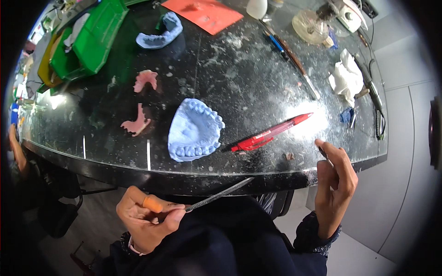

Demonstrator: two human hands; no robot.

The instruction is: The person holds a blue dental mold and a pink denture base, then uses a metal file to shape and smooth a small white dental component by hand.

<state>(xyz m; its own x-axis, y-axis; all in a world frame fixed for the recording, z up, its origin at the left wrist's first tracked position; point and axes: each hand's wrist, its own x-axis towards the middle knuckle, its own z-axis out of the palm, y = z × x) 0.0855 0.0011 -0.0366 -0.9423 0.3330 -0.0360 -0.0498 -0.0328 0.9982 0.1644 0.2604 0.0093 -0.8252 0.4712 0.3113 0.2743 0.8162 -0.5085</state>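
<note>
My left hand point(149, 221), with an orange cover on one finger, pinches the end of a slim flat grey metal tool point(221, 194) in front of the table edge. The tool slants up to the right; its kind is unclear. My right hand point(337, 179) is over the table's right front edge, fingers bent, with a small dark thing at the fingertips that I cannot make out. A blue dental cast point(195, 131) with teeth lies near the table's middle. Beside it is a red pen point(274, 132). Two pink denture base pieces point(146, 81) lie left of the cast.
A blue horseshoe-shaped cast point(161, 33) and an orange-red sheet point(202, 14) lie farther back. Green bins point(94, 46) stand at left. Long thin tools point(294, 60), crumpled white tissue point(346, 78), a glass vessel point(309, 26) and a corded black handpiece point(372, 92) are at right.
</note>
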